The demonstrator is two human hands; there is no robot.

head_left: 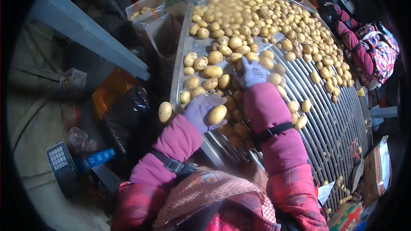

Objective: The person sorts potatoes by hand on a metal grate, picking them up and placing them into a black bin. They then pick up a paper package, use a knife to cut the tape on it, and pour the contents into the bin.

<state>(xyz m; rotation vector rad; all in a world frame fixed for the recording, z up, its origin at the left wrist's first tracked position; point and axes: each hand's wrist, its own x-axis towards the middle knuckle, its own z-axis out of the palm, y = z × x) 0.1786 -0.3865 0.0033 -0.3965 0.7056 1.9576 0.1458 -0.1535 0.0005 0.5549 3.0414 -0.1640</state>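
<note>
My left hand, in a pale purple glove, holds a potato in its palm, with fingers curled beside it. Farther up the sorting table, my gloved right hand reaches among loose potatoes, its fingers stretched forward and touching those around them. A pitted potato and several others lie between the table's left rim and my hands. Just outside that rim, left of my left wrist, one potato shows over the dark floor area. Below my right sleeve, more potatoes sit in shadow.
A large potato heap covers the table's far end, above metal roller bars. Left of the table stand a bin, a black bag and a keypad scale display. Another person's sleeve shows at right.
</note>
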